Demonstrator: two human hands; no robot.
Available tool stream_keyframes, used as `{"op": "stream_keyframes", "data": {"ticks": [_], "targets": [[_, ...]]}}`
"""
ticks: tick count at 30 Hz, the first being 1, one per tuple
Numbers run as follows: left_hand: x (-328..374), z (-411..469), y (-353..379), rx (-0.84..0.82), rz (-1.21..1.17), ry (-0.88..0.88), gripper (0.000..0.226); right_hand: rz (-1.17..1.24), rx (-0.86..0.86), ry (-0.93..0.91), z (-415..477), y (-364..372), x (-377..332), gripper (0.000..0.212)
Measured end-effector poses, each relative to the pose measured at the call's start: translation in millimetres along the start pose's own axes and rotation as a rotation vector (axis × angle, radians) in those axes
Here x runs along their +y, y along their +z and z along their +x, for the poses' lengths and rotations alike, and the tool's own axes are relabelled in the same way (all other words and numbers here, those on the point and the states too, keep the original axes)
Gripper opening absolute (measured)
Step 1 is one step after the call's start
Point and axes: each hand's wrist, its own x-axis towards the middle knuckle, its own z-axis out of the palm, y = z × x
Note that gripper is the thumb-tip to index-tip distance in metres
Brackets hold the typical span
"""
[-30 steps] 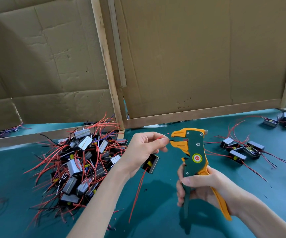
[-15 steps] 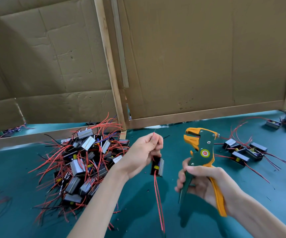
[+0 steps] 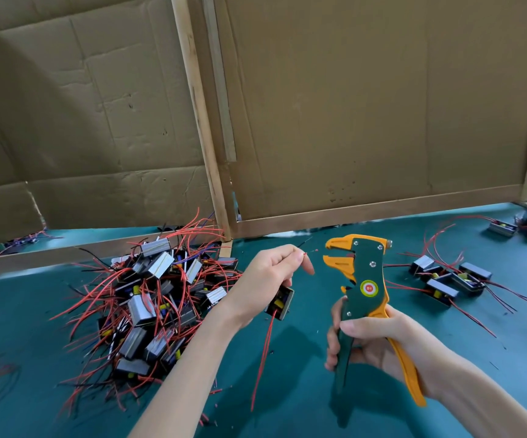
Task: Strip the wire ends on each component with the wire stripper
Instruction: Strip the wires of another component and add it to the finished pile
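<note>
1. Left hand (image 3: 266, 275) pinched a red wire end (image 3: 307, 252) between thumb and forefinger. Its component (image 3: 280, 303) hung below the palm, other leads trailing down.
2. Right hand (image 3: 379, 341) was wrapped round the handles of the wire stripper (image 3: 365, 279). The tool stood upright, jaws apart and facing left at the wire tip, a gap between them.
3. Risk: only a short tip showed past the fingers. Fed too shallow, it would likely strip nothing; fed too deep, a fingertip could meet the jaws.
4. Risk: the thin lead could bend off the jaw mouth, and the hanging component could tug it askew.
5. Left: a heaped pile (image 3: 154, 298) of components with tangled wires, where loose leads could snag. Far right: a small group (image 3: 452, 281) lay apart on the green table (image 3: 287, 399).
</note>
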Motion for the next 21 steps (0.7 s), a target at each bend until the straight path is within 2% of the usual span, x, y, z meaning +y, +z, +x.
{"op": "stream_keyframes", "data": {"ticks": [12, 21], "targets": [[5.5, -2.9, -3.3, -0.185, -0.014, 0.004, 0.033, -0.088, -0.056, 0.034, -5.5, 6.7, -3.4, 0.024], [9.9, -5.2, -10.6, -0.226, -0.061, -0.044, 0.033, -0.137, 0.165, 0.033, -9.6, 29.2, 1.4, 0.037]]}}
